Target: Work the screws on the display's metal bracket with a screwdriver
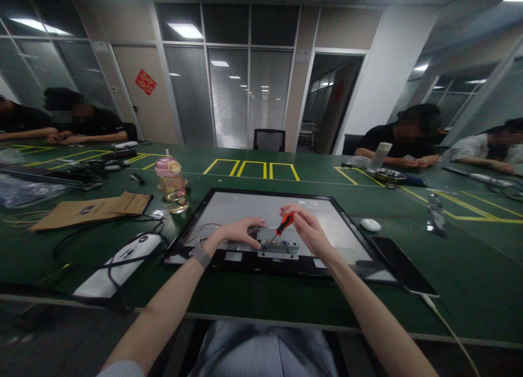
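**Right hand (306,224) on screwdriver (285,222), tip down at metal bracket (281,249)**

Right hand: fingers wrapped round the red-and-black handle, shaft slanting down and left to the bracket. Can't tell whether the tip sits in a screw.

Left hand (242,231): fingers and thumb spread apart, thumb at the bracket's left end. Can't tell if it presses on the bracket. Grey watch strap (200,255) on that wrist.

Bracket sits at the near edge of a flat black-framed panel (261,201), grey back up, near its middle. Panel lies on the green table (245,295), in front of the person.

Right of panel: black phone (402,265) just beside it, white cable (449,328) at its near end; small white case (370,225) above the phone.

Left of panel: pink-topped cup (171,185) with straw, brown paper bag (92,212) lying flat, white block (120,265) marked 13 with a black cable (109,266) across it.

Far side: yellow tape outlines (268,170) on the table, dark chair (268,139) behind. Two people in dark tops sit far left; one dark-topped person (398,137) and one in a light top (469,147) sit far right.
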The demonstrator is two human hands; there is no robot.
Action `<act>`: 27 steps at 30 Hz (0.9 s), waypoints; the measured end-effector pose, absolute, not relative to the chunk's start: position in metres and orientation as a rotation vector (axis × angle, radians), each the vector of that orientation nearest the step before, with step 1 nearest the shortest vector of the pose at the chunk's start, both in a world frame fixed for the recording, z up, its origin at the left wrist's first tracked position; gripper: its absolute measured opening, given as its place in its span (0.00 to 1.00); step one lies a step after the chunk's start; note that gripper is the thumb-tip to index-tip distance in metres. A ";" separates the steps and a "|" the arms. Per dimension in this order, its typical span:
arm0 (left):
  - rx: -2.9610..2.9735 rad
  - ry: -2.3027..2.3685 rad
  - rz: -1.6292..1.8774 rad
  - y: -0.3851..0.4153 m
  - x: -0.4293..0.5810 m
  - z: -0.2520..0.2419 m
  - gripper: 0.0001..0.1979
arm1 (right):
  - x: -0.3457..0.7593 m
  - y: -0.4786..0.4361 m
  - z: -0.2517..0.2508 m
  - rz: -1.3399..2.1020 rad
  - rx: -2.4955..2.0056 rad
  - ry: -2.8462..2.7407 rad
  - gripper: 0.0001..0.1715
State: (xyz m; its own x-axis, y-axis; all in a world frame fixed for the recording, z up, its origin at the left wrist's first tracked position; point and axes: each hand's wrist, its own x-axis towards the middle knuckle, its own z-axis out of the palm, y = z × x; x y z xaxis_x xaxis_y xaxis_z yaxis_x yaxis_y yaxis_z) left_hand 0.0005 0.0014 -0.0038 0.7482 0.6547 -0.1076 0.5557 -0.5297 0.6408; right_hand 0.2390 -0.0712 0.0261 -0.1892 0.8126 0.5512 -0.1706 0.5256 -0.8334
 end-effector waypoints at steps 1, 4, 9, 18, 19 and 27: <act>2.269 0.904 0.193 0.001 0.001 -0.004 0.40 | 0.239 -0.071 0.025 0.953 -0.578 -1.512 0.10; 2.262 0.908 0.195 0.001 0.001 -0.004 0.40 | 0.242 -0.068 0.023 0.886 -0.617 -1.504 0.08; 2.257 0.928 0.182 -0.002 0.002 0.000 0.41 | 0.246 -0.066 0.023 0.812 -0.738 -1.531 0.14; 2.251 0.907 0.198 0.001 0.001 -0.003 0.40 | 0.243 -0.069 0.023 0.750 -0.702 -1.528 0.08; 2.250 0.908 0.191 0.001 0.001 -0.003 0.40 | 0.243 -0.069 0.023 0.757 -0.721 -1.521 0.08; 2.257 0.930 0.180 -0.003 0.003 0.000 0.41 | 0.243 -0.068 0.021 0.766 -0.732 -1.512 0.13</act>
